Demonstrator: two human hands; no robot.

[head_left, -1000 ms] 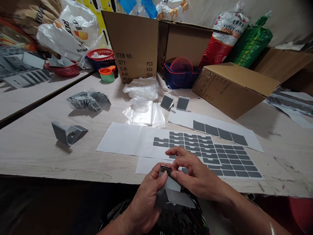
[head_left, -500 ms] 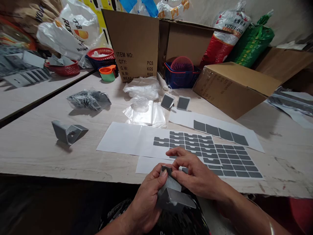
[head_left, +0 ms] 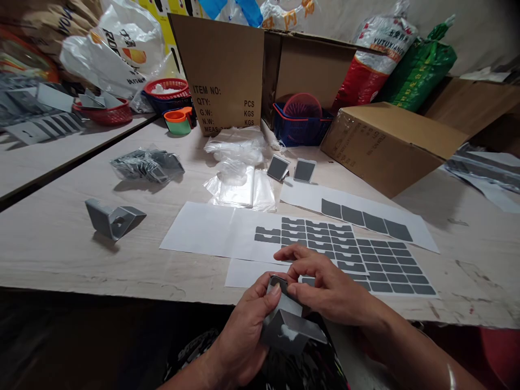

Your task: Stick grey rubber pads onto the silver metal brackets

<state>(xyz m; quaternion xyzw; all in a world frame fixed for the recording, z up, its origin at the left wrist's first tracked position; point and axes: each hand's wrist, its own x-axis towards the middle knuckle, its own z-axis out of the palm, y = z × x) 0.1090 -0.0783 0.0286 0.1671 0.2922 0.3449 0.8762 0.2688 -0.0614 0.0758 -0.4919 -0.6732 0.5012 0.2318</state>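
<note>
A bent grey metal bracket [head_left: 290, 325] is held over my lap by my left hand [head_left: 247, 325], with the thumb pressed on its dark upper end. My right hand [head_left: 320, 281] touches that end with thumb and fingertips pinched, the index finger stretched out above; whether something small is between them is hidden. Beyond my hands lie white sheets with dark grey stickers [head_left: 319, 235], and a further sheet with larger grey squares [head_left: 352, 215]. A similar bracket [head_left: 115, 219] rests on the table at the left. Two small pieces with dark square faces [head_left: 304, 170] stand behind the sheets.
Clear plastic bags [head_left: 239, 184] lie mid-table, with a bagged pile of metal parts [head_left: 147, 165] to their left. Cardboard boxes [head_left: 390, 146], a blue basket [head_left: 303, 130] and red baskets [head_left: 105, 115] stand at the back. The table's front edge is just beyond my lap.
The bracket has tilted slightly in my left hand, showing more of its lower face. My right fingertips have shifted a little away from its upper end.
</note>
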